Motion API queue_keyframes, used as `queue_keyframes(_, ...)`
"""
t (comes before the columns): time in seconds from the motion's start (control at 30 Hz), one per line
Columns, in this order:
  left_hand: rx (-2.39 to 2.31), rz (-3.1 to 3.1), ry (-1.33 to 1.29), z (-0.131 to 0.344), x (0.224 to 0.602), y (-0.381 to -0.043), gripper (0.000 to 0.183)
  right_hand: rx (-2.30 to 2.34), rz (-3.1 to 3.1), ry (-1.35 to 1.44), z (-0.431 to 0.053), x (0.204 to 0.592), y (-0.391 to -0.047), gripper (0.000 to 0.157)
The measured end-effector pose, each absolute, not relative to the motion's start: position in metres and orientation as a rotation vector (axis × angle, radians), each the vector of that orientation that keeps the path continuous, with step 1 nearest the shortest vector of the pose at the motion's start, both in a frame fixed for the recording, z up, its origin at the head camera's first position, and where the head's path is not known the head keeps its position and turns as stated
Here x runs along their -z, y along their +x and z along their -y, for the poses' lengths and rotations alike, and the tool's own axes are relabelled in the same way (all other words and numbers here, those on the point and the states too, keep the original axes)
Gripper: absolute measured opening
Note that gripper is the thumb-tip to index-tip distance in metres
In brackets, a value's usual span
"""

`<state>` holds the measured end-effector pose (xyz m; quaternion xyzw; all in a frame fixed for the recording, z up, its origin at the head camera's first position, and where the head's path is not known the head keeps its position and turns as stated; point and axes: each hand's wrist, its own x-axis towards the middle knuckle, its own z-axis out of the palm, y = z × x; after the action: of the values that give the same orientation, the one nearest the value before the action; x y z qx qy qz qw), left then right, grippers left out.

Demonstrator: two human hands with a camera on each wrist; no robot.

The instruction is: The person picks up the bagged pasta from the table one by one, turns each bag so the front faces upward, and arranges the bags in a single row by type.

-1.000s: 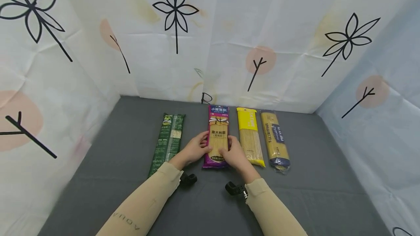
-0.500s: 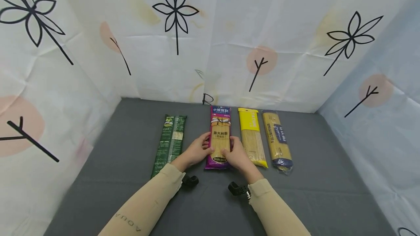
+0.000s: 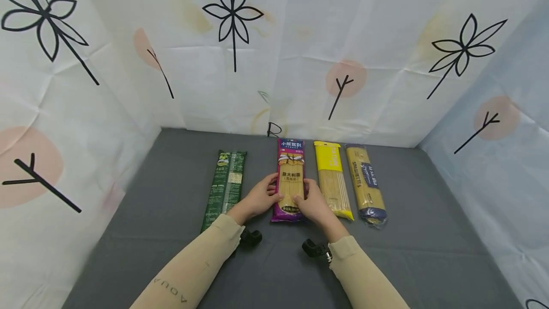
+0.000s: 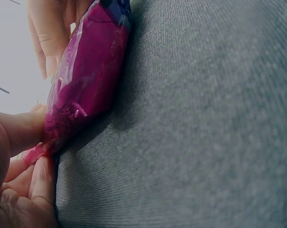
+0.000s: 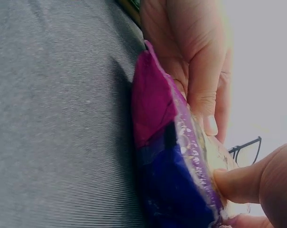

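Note:
A purple-edged spaghetti packet [image 3: 290,175] lies between both hands near the middle of the grey table. On its left edge, the left hand [image 3: 259,197] pinches it, thumb on top and fingers along the side. The right hand [image 3: 315,204] grips the opposite edge, its thumb also on the front. In the left wrist view, the packet's shiny magenta edge [image 4: 91,66] sits close to the cloth, with the left thumb and fingers at its near end. The right wrist view shows the packet's magenta and blue side [image 5: 169,175] between both hands; its underside is hidden.
A green spaghetti packet [image 3: 225,180] lies to the left, partly covered by the left forearm. On the right lie a yellow-topped spaghetti packet [image 3: 332,180] and a blue-labelled one [image 3: 366,182]. Patterned white cloth walls [image 3: 296,23] enclose the grey table [image 3: 180,194].
The whole head view has shifted slightly, carrying everything a little rightward in frame. Both hands keep the same hold on the spaghetti packet, which has not visibly moved on the table.

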<state>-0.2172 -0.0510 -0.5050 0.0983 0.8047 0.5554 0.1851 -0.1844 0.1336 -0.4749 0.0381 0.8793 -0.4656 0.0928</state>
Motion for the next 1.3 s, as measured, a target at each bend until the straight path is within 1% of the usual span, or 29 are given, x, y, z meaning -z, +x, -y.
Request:
queue_keyframes(0.1, -1.546, -2.294, 0.290, 0.052, 0.505, -0.215, 0.071, 1.389, -2.627, 0.116, -0.133, 0.476, -0.182, 0.065)
queue_keyframes(0.2, -1.528, -2.319, 0.324, 0.052, 0.505, -0.214, 0.071, 1.451, -2.637, 0.135, -0.133, 0.477, -0.179, 0.061)
queue_keyframes(0.33, -1.510, -2.345, 0.359, 0.058, 0.505, -0.215, 0.068, 1.525, -2.733, 0.112, -0.132, 0.479, -0.175, 0.047)
queue_keyframes(0.43, -1.490, -2.353, 0.378, 0.064, 0.499, -0.217, 0.061, 1.574, -2.831, 0.071, -0.130, 0.475, -0.172, 0.037)
queue_keyframes(0.5, -1.480, -2.362, 0.387, 0.070, 0.493, -0.218, 0.055, 1.633, -2.853, 0.021, -0.127, 0.471, -0.169, 0.034)
queue_keyframes(0.63, -1.468, -2.432, 0.382, 0.083, 0.478, -0.220, 0.049, 1.719, -2.798, -0.095, -0.113, 0.464, -0.162, 0.036)
queue_keyframes(0.87, -1.435, -2.572, 0.362, 0.114, 0.457, -0.228, 0.051, 1.730, -2.679, -0.218, -0.083, 0.462, -0.150, 0.041)
queue_keyframes(1.1, -1.358, -2.678, 0.340, 0.150, 0.451, -0.239, 0.057, 1.723, -2.609, -0.350, -0.056, 0.462, -0.140, 0.044)
queue_keyframes(1.3, -1.351, -2.685, 0.324, 0.169, 0.456, -0.249, 0.059, 1.712, -2.508, -0.424, -0.035, 0.467, -0.132, 0.050)
